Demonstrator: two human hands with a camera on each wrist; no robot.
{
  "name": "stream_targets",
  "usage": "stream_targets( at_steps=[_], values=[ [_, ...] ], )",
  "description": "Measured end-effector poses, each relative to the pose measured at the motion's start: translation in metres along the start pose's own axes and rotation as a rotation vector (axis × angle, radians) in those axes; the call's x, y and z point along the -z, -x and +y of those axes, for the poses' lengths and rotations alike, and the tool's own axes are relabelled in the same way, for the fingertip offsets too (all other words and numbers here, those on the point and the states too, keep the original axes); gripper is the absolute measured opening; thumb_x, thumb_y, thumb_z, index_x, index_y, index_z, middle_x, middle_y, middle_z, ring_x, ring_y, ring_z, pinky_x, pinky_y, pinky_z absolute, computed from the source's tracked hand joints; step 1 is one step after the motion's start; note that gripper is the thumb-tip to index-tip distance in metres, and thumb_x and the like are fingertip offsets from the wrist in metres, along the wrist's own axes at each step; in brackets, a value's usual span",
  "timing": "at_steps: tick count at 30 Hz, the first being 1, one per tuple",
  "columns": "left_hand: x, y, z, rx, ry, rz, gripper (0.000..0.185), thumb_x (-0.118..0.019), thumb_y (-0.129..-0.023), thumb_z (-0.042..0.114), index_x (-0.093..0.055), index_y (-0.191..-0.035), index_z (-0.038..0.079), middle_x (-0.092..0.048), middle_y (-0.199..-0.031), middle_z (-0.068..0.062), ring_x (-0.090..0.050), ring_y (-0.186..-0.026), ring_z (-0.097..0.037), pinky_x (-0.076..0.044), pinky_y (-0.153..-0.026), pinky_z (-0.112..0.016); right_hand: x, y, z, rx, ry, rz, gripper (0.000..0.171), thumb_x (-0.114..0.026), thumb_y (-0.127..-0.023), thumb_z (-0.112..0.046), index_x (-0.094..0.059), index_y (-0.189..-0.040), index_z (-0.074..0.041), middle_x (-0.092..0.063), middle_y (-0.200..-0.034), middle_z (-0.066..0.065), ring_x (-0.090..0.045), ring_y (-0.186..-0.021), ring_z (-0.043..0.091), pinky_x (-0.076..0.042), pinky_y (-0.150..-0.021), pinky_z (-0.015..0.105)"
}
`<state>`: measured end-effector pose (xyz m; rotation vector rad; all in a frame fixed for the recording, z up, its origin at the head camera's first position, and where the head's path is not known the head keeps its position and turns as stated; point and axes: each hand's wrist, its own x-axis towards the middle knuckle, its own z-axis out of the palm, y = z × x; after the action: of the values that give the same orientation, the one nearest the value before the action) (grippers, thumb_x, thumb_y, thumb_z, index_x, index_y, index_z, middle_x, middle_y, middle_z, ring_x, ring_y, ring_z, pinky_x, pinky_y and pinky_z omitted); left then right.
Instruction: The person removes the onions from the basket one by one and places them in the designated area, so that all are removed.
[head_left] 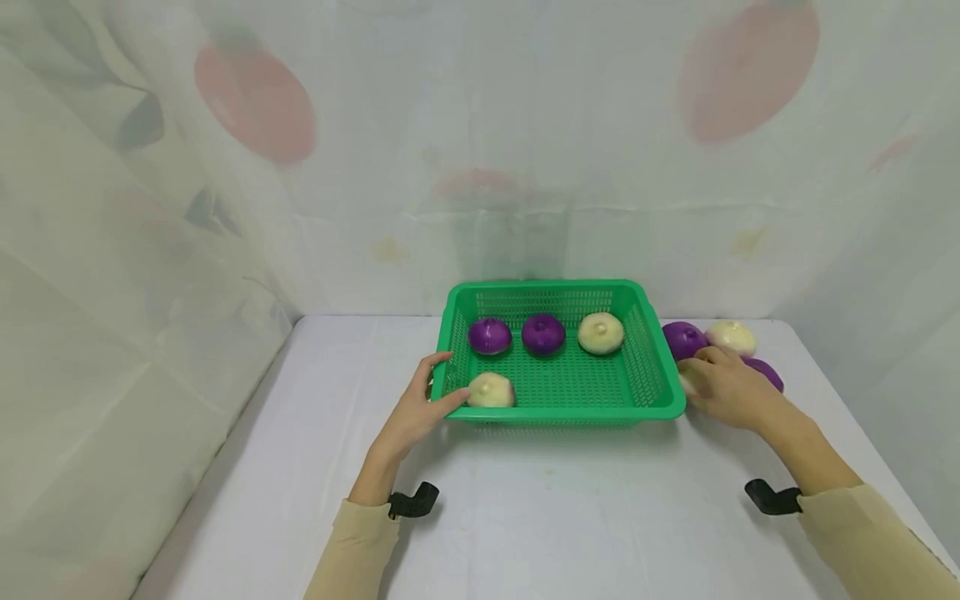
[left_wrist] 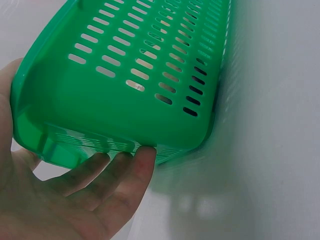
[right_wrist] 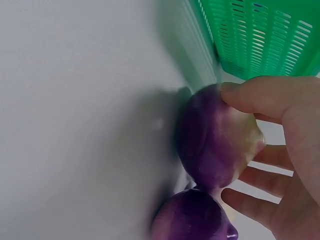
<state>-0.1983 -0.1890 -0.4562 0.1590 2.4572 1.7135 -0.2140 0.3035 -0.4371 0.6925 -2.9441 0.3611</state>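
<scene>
A green slotted basket [head_left: 660, 402] stands mid-table holding two purple onions [head_left: 490, 336] [head_left: 543, 333] and two pale ones [head_left: 601, 332] [head_left: 491, 390]. My left hand [head_left: 453, 379] grips its front left corner, with the thumb over the rim and the fingers [left_wrist: 120, 175] under the base edge of the basket [left_wrist: 125, 100]. Just right of the basket, my right hand [head_left: 693, 379] grips an onion [right_wrist: 210, 140] lying on the table, purple shading to pale. The thumb [right_wrist: 265, 95] lies on one side of it and the fingers on the other.
Behind the right hand lie a purple onion [head_left: 682, 339], a pale onion [head_left: 731, 337] and another purple one [head_left: 767, 372]. The white table [head_left: 570, 517] ends near the right forearm. A patterned curtain [head_left: 480, 167] hangs close behind and to the left.
</scene>
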Motion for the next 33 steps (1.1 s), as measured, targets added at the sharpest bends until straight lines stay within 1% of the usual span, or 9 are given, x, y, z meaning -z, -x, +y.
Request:
stream_targets(
  at_steps=[3,9,11,15,19,27,29,32,33],
  values=[
    [-0.001,0.001,0.000,0.001,0.003,0.001,0.075,-0.076,-0.089,0.051,-0.034,-0.151,0.039,-0.039,-0.154,-0.011,-0.046,-0.134,-0.034,-0.038,-0.104,-0.061,0.003,0.000,0.000,-0.012,-0.007,-0.011,0.041,-0.079,-0.087,-0.020,-0.068,-0.121,0.000,-0.061,-0.115,0.022,-0.055,-0.112,0.047,-0.045,-0.093,0.064],
    [-0.002,0.002,0.001,0.008,-0.011,0.015,0.074,-0.075,-0.090,0.051,-0.034,-0.150,0.040,-0.042,-0.150,-0.010,-0.048,-0.131,-0.033,-0.040,-0.102,-0.059,0.017,0.001,-0.005,-0.056,-0.035,0.007,0.039,-0.073,-0.089,-0.017,-0.067,-0.125,-0.003,-0.056,-0.126,0.024,-0.053,-0.115,0.050,-0.047,-0.085,0.069],
    [-0.002,0.001,0.000,0.008,-0.012,0.015,0.074,-0.075,-0.089,0.052,-0.035,-0.150,0.041,-0.043,-0.150,-0.010,-0.048,-0.131,-0.033,-0.041,-0.102,-0.058,0.023,0.002,-0.007,-0.066,-0.035,0.017,0.038,-0.070,-0.091,-0.016,-0.066,-0.126,-0.002,-0.054,-0.129,0.026,-0.050,-0.118,0.051,-0.046,-0.086,0.071],
    [-0.002,0.000,-0.001,0.008,-0.010,0.009,0.075,-0.075,-0.089,0.053,-0.035,-0.150,0.041,-0.043,-0.150,-0.010,-0.048,-0.131,-0.033,-0.041,-0.102,-0.058,0.034,0.006,-0.013,-0.079,-0.055,0.072,0.036,-0.069,-0.094,-0.020,-0.066,-0.125,-0.001,-0.053,-0.132,0.026,-0.045,-0.126,0.049,-0.042,-0.088,0.074],
    [-0.001,-0.001,-0.002,-0.002,-0.005,0.005,0.075,-0.075,-0.090,0.052,-0.034,-0.151,0.039,-0.041,-0.152,-0.011,-0.047,-0.132,-0.034,-0.040,-0.103,-0.060,0.041,0.006,-0.019,-0.074,-0.094,0.134,0.037,-0.070,-0.096,-0.025,-0.066,-0.125,-0.003,-0.054,-0.131,0.023,-0.044,-0.127,0.046,-0.041,-0.091,0.073],
    [-0.001,-0.002,-0.002,-0.009,0.004,0.006,0.077,-0.076,-0.088,0.054,-0.034,-0.151,0.039,-0.038,-0.154,-0.010,-0.045,-0.135,-0.034,-0.039,-0.104,-0.060,0.040,0.009,-0.031,-0.056,-0.207,0.209,0.040,-0.070,-0.096,-0.022,-0.063,-0.129,0.001,-0.058,-0.126,0.022,-0.050,-0.119,0.045,-0.042,-0.092,0.068],
    [-0.001,-0.001,-0.002,-0.008,0.000,0.006,0.078,-0.076,-0.088,0.055,-0.034,-0.151,0.039,-0.039,-0.154,-0.011,-0.046,-0.134,-0.033,-0.039,-0.104,-0.060,0.039,0.010,-0.035,-0.050,-0.236,0.224,0.040,-0.069,-0.097,-0.021,-0.062,-0.129,0.001,-0.059,-0.121,0.020,-0.055,-0.107,0.042,-0.047,-0.085,0.062],
    [0.000,-0.001,-0.002,-0.006,-0.001,0.005,0.077,-0.075,-0.088,0.055,-0.034,-0.151,0.039,-0.041,-0.152,-0.011,-0.047,-0.134,-0.033,-0.039,-0.104,-0.059,0.036,0.013,-0.041,-0.062,-0.298,0.214,0.040,-0.065,-0.099,-0.021,-0.060,-0.133,0.001,-0.058,-0.121,0.020,-0.060,-0.100,0.041,-0.052,-0.079,0.057],
    [0.000,-0.001,-0.002,-0.005,-0.001,0.002,0.077,-0.075,-0.088,0.055,-0.034,-0.151,0.038,-0.041,-0.153,-0.011,-0.047,-0.134,-0.033,-0.039,-0.104,-0.059,0.036,0.014,-0.042,-0.077,-0.324,0.200,0.042,-0.064,-0.100,-0.022,-0.059,-0.134,0.001,-0.057,-0.126,0.022,-0.062,-0.099,0.042,-0.053,-0.078,0.057]
  ],
)
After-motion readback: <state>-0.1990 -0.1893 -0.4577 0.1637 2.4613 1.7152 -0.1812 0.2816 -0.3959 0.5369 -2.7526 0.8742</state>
